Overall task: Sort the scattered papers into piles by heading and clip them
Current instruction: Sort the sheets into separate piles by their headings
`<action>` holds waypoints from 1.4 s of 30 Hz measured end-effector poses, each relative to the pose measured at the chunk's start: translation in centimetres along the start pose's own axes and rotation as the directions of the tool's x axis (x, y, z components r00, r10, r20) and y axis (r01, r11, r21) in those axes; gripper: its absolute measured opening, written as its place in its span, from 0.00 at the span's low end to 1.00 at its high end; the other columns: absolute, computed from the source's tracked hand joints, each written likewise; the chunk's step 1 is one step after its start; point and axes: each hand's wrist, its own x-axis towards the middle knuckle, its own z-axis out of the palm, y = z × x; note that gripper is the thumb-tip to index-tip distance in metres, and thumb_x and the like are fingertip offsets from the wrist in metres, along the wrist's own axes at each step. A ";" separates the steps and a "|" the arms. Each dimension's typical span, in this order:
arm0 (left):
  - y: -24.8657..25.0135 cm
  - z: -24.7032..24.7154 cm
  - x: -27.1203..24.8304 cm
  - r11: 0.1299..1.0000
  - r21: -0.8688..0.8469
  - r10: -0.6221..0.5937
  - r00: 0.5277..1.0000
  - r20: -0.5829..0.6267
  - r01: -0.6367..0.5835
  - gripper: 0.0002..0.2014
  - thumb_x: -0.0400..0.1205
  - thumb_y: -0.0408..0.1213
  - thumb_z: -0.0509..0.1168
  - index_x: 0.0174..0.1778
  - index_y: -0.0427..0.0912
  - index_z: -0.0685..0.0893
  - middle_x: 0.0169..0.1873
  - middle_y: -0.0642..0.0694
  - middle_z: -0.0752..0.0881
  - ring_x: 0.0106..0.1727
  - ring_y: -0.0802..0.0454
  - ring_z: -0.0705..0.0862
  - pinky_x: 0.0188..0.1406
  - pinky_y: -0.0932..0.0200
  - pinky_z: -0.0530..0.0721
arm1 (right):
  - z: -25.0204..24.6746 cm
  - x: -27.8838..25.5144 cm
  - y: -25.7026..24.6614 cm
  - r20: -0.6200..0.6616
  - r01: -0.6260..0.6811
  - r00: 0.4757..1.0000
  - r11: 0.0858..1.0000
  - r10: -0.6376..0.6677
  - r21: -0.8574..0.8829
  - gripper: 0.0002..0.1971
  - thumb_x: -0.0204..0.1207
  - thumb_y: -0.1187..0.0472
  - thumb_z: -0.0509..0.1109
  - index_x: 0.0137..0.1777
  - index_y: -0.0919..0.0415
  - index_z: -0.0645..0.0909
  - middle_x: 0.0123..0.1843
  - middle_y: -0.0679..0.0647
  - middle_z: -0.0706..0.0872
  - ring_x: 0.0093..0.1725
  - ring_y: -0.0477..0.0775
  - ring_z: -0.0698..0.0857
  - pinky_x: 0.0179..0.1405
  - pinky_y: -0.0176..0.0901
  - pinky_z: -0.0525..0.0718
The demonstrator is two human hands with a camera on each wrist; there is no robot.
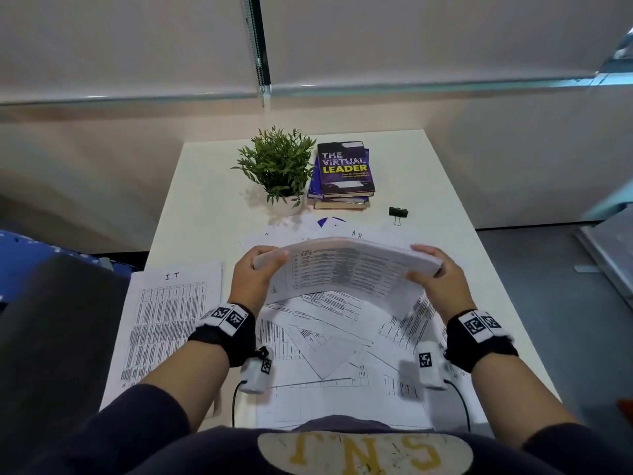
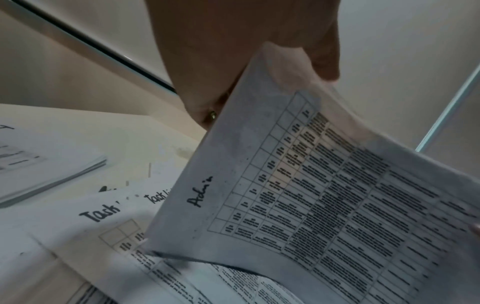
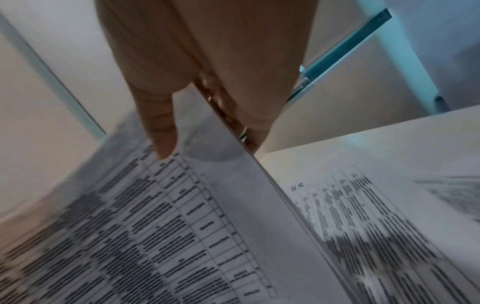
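Both hands hold a stack of printed table sheets (image 1: pixel 346 269) in the air above the table's middle. My left hand (image 1: pixel 255 269) grips its left end and my right hand (image 1: pixel 433 270) grips its right end. In the left wrist view the stack's (image 2: pixel 311 185) near sheet is headed "Admin". My right thumb (image 3: pixel 161 131) presses on the stack's printed face (image 3: pixel 155 226). Scattered papers (image 1: pixel 325 337) lie under the hands. A neat pile headed "I.T" (image 1: pixel 168 320) lies at the left. A black binder clip (image 1: pixel 398 212) sits behind the papers at the right.
A potted plant (image 1: pixel 279 166) and a stack of books (image 1: pixel 344 173) stand at the back of the white table (image 1: pixel 445 186). Sheets headed "Task" (image 2: pixel 103 214) lie below the left hand. A dark chair back (image 1: pixel 51 320) is at the left.
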 end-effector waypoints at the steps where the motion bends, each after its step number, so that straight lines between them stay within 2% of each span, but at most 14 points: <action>1: 0.1 0.1 0.1 1.000 -0.017 -0.005 1.000 -0.015 0.005 0.13 0.80 0.45 0.72 0.46 0.36 0.85 0.40 0.45 0.85 0.38 0.50 0.80 0.28 0.64 0.78 | 0.0 0.0 -0.3 -0.012 0.060 0.998 0.997 -0.061 -0.051 0.28 0.70 0.72 0.75 0.65 0.42 0.82 0.54 0.49 0.85 0.51 0.50 0.83 0.47 0.32 0.82; 5: -0.2 0.1 0.6 0.999 0.030 -0.016 0.999 -0.040 0.017 0.17 0.84 0.49 0.66 0.44 0.35 0.86 0.35 0.46 0.83 0.36 0.49 0.77 0.30 0.64 0.70 | 0.3 -0.3 -0.9 0.012 0.267 0.962 0.926 -0.274 -0.267 0.32 0.76 0.68 0.72 0.68 0.29 0.75 0.57 0.44 0.82 0.57 0.29 0.78 0.59 0.23 0.75; 10: 0.0 -0.2 0.7 0.998 0.059 -0.020 0.998 -0.052 0.023 0.19 0.86 0.49 0.63 0.46 0.34 0.87 0.37 0.43 0.85 0.36 0.48 0.79 0.33 0.61 0.72 | 0.2 -0.1 -0.2 -0.009 0.302 0.947 0.901 -0.320 -0.313 0.25 0.76 0.68 0.73 0.61 0.34 0.81 0.58 0.50 0.84 0.57 0.44 0.82 0.54 0.24 0.77; 15: -0.3 -0.1 -0.1 1.000 0.013 -0.011 1.000 0.005 0.011 0.23 0.77 0.54 0.68 0.54 0.36 0.83 0.42 0.43 0.85 0.39 0.49 0.82 0.28 0.58 0.82 | 0.0 0.3 0.4 -0.063 0.062 0.996 0.998 -0.064 -0.031 0.32 0.73 0.69 0.76 0.72 0.41 0.77 0.61 0.46 0.83 0.56 0.49 0.84 0.57 0.38 0.83; 18: -0.8 0.3 0.1 0.998 0.055 -0.041 0.998 0.049 0.039 0.18 0.73 0.42 0.78 0.53 0.40 0.84 0.46 0.42 0.89 0.44 0.45 0.87 0.31 0.57 0.86 | 1.1 0.4 0.1 -0.054 -0.117 0.990 0.977 0.128 0.177 0.18 0.71 0.70 0.76 0.59 0.55 0.85 0.52 0.53 0.88 0.56 0.61 0.86 0.45 0.41 0.84; 20: -0.6 0.6 0.3 0.994 0.095 -0.058 0.998 0.032 0.055 0.11 0.74 0.38 0.77 0.49 0.41 0.87 0.44 0.42 0.91 0.42 0.45 0.88 0.29 0.62 0.84 | 1.6 0.6 -0.3 -0.057 -0.142 0.986 0.970 0.156 0.196 0.12 0.70 0.70 0.76 0.52 0.59 0.87 0.45 0.52 0.90 0.48 0.59 0.87 0.40 0.39 0.82; 23: -0.8 -0.3 0.9 0.994 -0.036 -0.104 0.995 -0.010 0.104 0.13 0.70 0.36 0.78 0.50 0.41 0.90 0.44 0.45 0.93 0.45 0.45 0.89 0.40 0.58 0.86 | 0.9 1.4 -0.1 -0.028 -0.131 0.990 0.967 0.141 0.219 0.10 0.65 0.69 0.79 0.46 0.61 0.88 0.44 0.54 0.90 0.47 0.57 0.85 0.50 0.47 0.80; 26: -1.0 -1.4 0.6 0.996 0.002 -0.095 0.995 0.035 0.095 0.15 0.67 0.36 0.79 0.49 0.38 0.89 0.42 0.44 0.92 0.40 0.50 0.88 0.38 0.58 0.83 | -0.2 1.3 1.1 0.064 -0.194 0.981 0.959 0.185 0.207 0.23 0.56 0.60 0.85 0.51 0.67 0.87 0.47 0.60 0.90 0.49 0.59 0.87 0.51 0.50 0.79; 28: -1.4 -1.2 0.2 0.992 0.065 -0.110 0.990 0.094 0.104 0.14 0.70 0.34 0.78 0.51 0.40 0.90 0.44 0.46 0.93 0.41 0.52 0.90 0.40 0.60 0.83 | 0.1 0.8 1.6 0.104 -0.221 0.973 0.962 0.206 0.163 0.23 0.60 0.64 0.83 0.55 0.71 0.86 0.52 0.63 0.91 0.51 0.60 0.89 0.53 0.51 0.81; 32: -2.1 -0.3 0.3 0.981 0.138 -0.145 0.988 0.044 0.138 0.14 0.71 0.36 0.80 0.52 0.44 0.91 0.44 0.49 0.94 0.48 0.48 0.92 0.49 0.53 0.89 | 1.7 0.8 2.1 0.091 -0.246 0.968 0.955 0.234 0.163 0.18 0.60 0.68 0.83 0.52 0.60 0.89 0.54 0.60 0.92 0.56 0.61 0.89 0.64 0.63 0.82; 35: -0.8 -0.1 0.8 0.972 0.214 -0.113 0.991 0.077 0.094 0.14 0.72 0.41 0.80 0.52 0.44 0.90 0.43 0.49 0.93 0.45 0.50 0.92 0.42 0.57 0.90 | 1.1 1.3 1.0 0.047 -0.284 0.959 0.956 0.281 0.074 0.26 0.54 0.57 0.87 0.54 0.56 0.86 0.55 0.56 0.91 0.58 0.60 0.87 0.65 0.63 0.81; 37: 0.5 -0.1 1.1 0.970 0.235 -0.081 0.992 0.092 0.058 0.16 0.72 0.40 0.80 0.54 0.41 0.89 0.43 0.46 0.93 0.45 0.48 0.92 0.38 0.58 0.89 | 0.2 1.9 -0.5 -0.067 -0.218 0.975 0.971 0.212 -0.096 0.32 0.60 0.60 0.85 0.65 0.55 0.78 0.63 0.53 0.84 0.65 0.59 0.82 0.67 0.61 0.79; 39: 2.2 0.0 1.3 0.970 0.241 -0.052 0.992 0.114 0.023 0.16 0.72 0.38 0.80 0.54 0.41 0.89 0.43 0.45 0.93 0.47 0.45 0.91 0.45 0.50 0.90 | -0.2 2.6 -2.5 -0.141 -0.037 0.990 0.944 -0.010 -0.328 0.43 0.62 0.60 0.85 0.76 0.51 0.67 0.73 0.51 0.74 0.72 0.55 0.74 0.74 0.58 0.72; 42: 4.9 0.7 1.5 0.956 0.282 0.017 0.976 0.216 -0.079 0.14 0.71 0.36 0.80 0.52 0.43 0.90 0.42 0.46 0.93 0.46 0.49 0.92 0.51 0.49 0.90 | 1.9 2.7 -6.7 0.119 0.248 0.967 0.745 -0.224 -0.619 0.42 0.62 0.51 0.84 0.76 0.43 0.70 0.75 0.44 0.73 0.73 0.47 0.71 0.77 0.54 0.59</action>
